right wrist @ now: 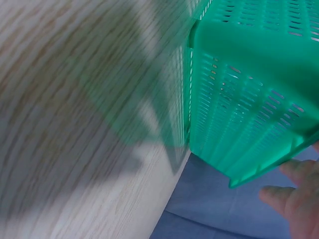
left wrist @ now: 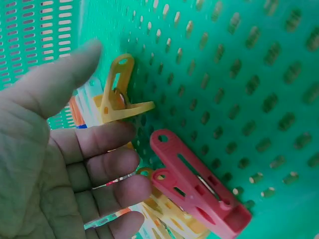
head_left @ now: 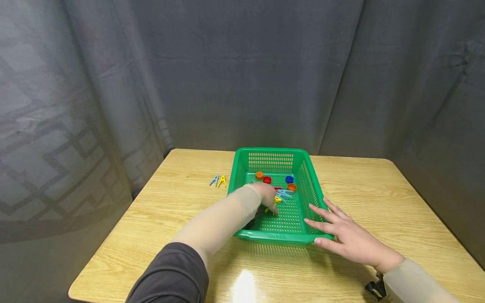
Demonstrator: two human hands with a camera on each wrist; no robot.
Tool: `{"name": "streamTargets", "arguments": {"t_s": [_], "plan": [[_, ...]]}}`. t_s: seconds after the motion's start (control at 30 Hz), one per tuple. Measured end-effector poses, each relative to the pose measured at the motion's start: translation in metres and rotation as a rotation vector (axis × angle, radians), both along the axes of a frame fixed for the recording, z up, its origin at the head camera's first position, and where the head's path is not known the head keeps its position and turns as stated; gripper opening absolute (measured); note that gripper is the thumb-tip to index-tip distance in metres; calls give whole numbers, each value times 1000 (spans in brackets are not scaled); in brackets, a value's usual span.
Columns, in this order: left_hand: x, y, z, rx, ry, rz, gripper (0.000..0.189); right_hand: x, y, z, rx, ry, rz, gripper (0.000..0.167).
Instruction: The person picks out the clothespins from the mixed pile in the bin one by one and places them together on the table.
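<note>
My left hand (head_left: 267, 195) reaches down into the green basket (head_left: 273, 237), palm and loosely extended fingers showing in the left wrist view. A yellow clothespin (left wrist: 130, 110) lies right by the index finger, with the thumb apart above it. Beyond the fingertips are a red clothespin (left wrist: 170, 155) and more yellow clothespins, partly hidden by the fingers. Light blue clothespins (head_left: 283, 193) lie on the basket floor. My right hand (head_left: 348, 237), fingers spread, rests at the basket's right rim near the front corner; only its fingers (right wrist: 299, 172) show in the right wrist view.
Inside the basket are orange bottle caps (head_left: 259, 175), a red cap (head_left: 267, 180) and a blue cap (head_left: 289, 179). Left of the basket, a blue clothespin (head_left: 214, 181) and a yellow clothespin (head_left: 222, 182) stand on the wooden table (head_left: 182, 202). Grey curtains (head_left: 246, 75) hang behind.
</note>
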State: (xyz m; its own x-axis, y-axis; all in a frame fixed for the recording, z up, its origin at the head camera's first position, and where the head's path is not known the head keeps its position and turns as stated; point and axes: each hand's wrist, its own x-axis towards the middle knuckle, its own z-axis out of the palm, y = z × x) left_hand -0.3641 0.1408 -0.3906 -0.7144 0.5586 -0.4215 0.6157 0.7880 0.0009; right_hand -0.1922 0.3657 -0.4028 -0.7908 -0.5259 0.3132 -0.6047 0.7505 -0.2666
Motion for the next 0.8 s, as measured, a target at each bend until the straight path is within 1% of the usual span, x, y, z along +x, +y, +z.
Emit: {"name": "streamTargets", "arguments": {"t_s": [0.23,0.4,0.47,0.6,0.63,0.7,0.73,0.8], "plan": [[1,-1,1,11,-22,19,39,-1,1,-3,7,-14,-19,44],[1,-3,3,28,-39,8,25,-1,1,-3,9,-25,-22,44],[1,-3,4,42,-43,-1,24,-1,1,-3,7,-28,-20,44],[-2,-1,4,73,-40,-26,34,-1,1,-3,5,-29,-19,44],[-3,0,5,80,-38,-39,33,-1,0,-3,5,-27,-17,44],[-7,2,6,109,-50,-62,20,-1,0,-3,4,-23,-15,44],[-8,2,8,127,-54,-75,17,-1,0,-2,3,-24,-14,44],[-10,0,12,169,-74,-78,12,0,0,-2,-2,-27,-15,44]]}}
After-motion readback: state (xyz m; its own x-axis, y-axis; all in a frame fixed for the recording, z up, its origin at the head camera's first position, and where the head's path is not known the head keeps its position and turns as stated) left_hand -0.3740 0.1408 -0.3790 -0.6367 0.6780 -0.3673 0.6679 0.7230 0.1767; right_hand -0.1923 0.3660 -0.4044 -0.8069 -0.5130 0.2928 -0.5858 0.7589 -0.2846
